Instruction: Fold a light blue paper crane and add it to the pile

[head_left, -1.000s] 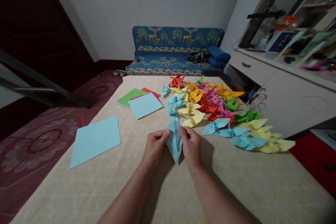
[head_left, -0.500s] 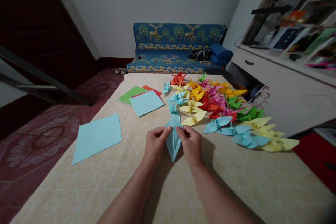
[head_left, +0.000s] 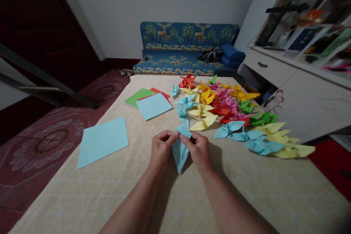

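A person's left hand (head_left: 161, 148) and right hand (head_left: 197, 148) meet over a beige table (head_left: 257, 190), both pinching a partly folded light blue paper (head_left: 180, 148) between thumb and fingertips. The fingers of each hand are closed on the paper's upper edges, one hand on either side, and the folded piece hangs between them with its point down, just above the tabletop near the middle of the table.

To the left of the hands, a loose light blue sheet (head_left: 103, 141) lies flat near the table's edge. Farther back sits a small stack of coloured sheets (head_left: 149, 101), a blue one on top with green and red showing beneath.

To the right and beyond the hands, a spread of finished paper cranes (head_left: 233, 111) covers the table in blue, yellow, green, red, pink and orange, running from the far edge toward the right side.

Past the table, a blue patterned sofa (head_left: 186, 49) stands against the white wall. A white cabinet (head_left: 307, 97) with cluttered shelves lines the right side of the room.
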Demonstrator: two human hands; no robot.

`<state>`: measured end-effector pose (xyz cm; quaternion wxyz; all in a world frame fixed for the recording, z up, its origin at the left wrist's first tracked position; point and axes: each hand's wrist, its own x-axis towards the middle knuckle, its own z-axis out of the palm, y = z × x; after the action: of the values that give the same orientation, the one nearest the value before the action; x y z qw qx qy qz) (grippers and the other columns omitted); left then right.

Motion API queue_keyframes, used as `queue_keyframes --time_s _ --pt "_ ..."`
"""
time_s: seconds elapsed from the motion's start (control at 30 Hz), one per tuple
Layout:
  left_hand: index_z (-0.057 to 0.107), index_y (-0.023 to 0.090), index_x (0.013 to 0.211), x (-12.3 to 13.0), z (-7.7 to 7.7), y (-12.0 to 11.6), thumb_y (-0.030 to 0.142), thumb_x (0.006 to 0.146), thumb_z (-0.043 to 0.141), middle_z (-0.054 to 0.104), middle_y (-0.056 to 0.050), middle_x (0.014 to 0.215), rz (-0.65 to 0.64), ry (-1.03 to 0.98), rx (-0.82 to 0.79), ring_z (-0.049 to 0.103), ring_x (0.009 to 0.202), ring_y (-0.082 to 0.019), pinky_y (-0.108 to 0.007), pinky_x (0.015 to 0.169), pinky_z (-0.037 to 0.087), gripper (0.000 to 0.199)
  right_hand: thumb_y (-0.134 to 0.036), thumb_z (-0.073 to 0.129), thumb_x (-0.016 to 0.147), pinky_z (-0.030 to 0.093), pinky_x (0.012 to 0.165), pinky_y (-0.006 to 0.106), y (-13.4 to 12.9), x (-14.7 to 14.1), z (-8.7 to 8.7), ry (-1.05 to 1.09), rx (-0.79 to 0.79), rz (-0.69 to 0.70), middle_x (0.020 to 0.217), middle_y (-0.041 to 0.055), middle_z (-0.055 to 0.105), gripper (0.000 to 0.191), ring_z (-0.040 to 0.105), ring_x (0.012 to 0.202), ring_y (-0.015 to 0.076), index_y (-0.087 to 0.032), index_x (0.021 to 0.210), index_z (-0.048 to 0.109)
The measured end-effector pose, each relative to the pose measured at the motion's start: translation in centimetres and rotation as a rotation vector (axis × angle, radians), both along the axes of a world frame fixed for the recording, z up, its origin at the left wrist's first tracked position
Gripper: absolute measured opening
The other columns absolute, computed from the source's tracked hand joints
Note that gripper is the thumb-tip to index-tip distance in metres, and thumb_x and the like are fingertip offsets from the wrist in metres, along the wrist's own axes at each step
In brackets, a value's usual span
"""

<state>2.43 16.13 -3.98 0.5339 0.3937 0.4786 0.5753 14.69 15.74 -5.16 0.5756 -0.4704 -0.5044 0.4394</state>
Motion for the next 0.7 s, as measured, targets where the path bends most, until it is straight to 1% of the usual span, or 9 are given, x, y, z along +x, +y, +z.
queue_keyframes --time_s 0.1,0.2,0.27,0.3,0.37,0.47,0.53,0.6,0.7 --pt "0.063 0.013 0.059 0.06 -0.42 -0.09 0.033 0.071 0.074 0.051 0.003 0.055 0.028 0.017 0.011 0.039 0.054 -0.008 -0.021 0.051 0.03 0.026 -0.031 0.066 0.078 0.028 0.049 0.022 -0.08 -0.11 0.02 0.008 -0.003 0.038 0.056 -0.0049 0.041 0.024 0.035 0.054 0.0092 -0.015 0.062 0.056" --pt "0.056 0.014 0.054 0.06 -0.81 -0.04 0.04 0.077 0.068 0.043 0.004 0.052 0.05 0.022 0.023 0.035 0.052 -0.008 -0.021 0.049 0.028 0.037 -0.032 0.066 0.077 0.029 0.049 0.022 -0.2 -0.29 0.07 0.021 -0.011 0.059 0.056 -0.0048 0.042 0.025 0.035 0.054 0.0094 -0.015 0.062 0.056" --pt "0.053 0.015 0.052 0.05 -0.77 0.04 0.045 0.08 0.064 0.04 0.004 0.05 0.049 0.035 0.033 0.035 0.051 -0.008 -0.021 0.048 0.027 0.043 -0.033 0.066 0.077 0.028 0.048 0.021 -0.23 -0.31 0.15 0.027 -0.021 0.027 0.054 -0.0053 0.041 0.027 0.035 0.053 0.0093 -0.016 0.061 0.054" --pt "0.055 0.014 0.054 0.05 -0.66 0.07 0.047 0.08 0.064 0.042 0.004 0.052 0.036 0.041 0.035 0.037 0.052 -0.008 -0.02 0.049 0.028 0.042 -0.035 0.067 0.077 0.028 0.048 0.021 -0.21 -0.26 0.19 0.026 -0.023 -0.004 0.053 -0.0056 0.041 0.028 0.035 0.052 0.0092 -0.016 0.06 0.053" --pt "0.063 0.014 0.064 0.08 -0.36 0.1 0.047 0.076 0.068 0.053 0.002 0.058 -0.022 0.048 0.031 0.044 0.056 -0.009 -0.02 0.052 0.033 0.036 -0.037 0.067 0.076 0.029 0.047 0.021 -0.1 -0.06 0.22 0.011 -0.013 -0.091 0.053 -0.0057 0.042 0.031 0.035 0.052 0.0093 -0.016 0.059 0.052" --pt "0.068 0.013 0.074 0.21 -0.1 0.06 0.04 0.061 0.081 0.063 -0.001 0.066 -0.199 0.049 0.001 0.052 0.059 -0.011 -0.021 0.055 0.039 0.033 -0.038 0.067 0.077 0.032 0.049 0.022 0.05 0.32 0.14 0.0 0.021 -0.197 0.055 -0.0049 0.046 0.029 0.039 0.053 0.0102 -0.015 0.064 0.057" --pt "0.065 0.011 0.066 0.32 -0.19 -0.04 0.036 0.055 0.085 0.06 0.0 0.059 -0.285 0.06 -0.023 0.05 0.053 -0.01 -0.021 0.051 0.037 0.033 -0.038 0.067 0.078 0.034 0.05 0.022 0.06 0.49 0.07 -0.003 0.039 -0.237 0.056 -0.0049 0.047 0.028 0.04 0.054 0.0103 -0.015 0.066 0.058" --pt "0.061 0.012 0.059 0.41 -0.34 -0.16 0.033 0.055 0.085 0.055 0.002 0.052 -0.304 0.06 -0.046 0.046 0.047 -0.008 -0.02 0.046 0.033 0.033 -0.038 0.067 0.079 0.034 0.05 0.022 -0.01 0.53 0.05 -0.021 0.052 -0.264 0.055 -0.005 0.047 0.028 0.039 0.054 0.0101 -0.015 0.065 0.058" --pt "0.06 0.011 0.059 0.43 -0.3 -0.35 0.031 0.055 0.085 0.055 0.002 0.051 -0.319 0.025 -0.064 0.044 0.046 -0.007 -0.019 0.046 0.032 0.032 -0.039 0.068 0.078 0.034 0.05 0.022 -0.09 0.5 0.13 -0.019 0.046 -0.289 0.055 -0.005 0.047 0.029 0.038 0.053 0.0098 -0.015 0.065 0.058"
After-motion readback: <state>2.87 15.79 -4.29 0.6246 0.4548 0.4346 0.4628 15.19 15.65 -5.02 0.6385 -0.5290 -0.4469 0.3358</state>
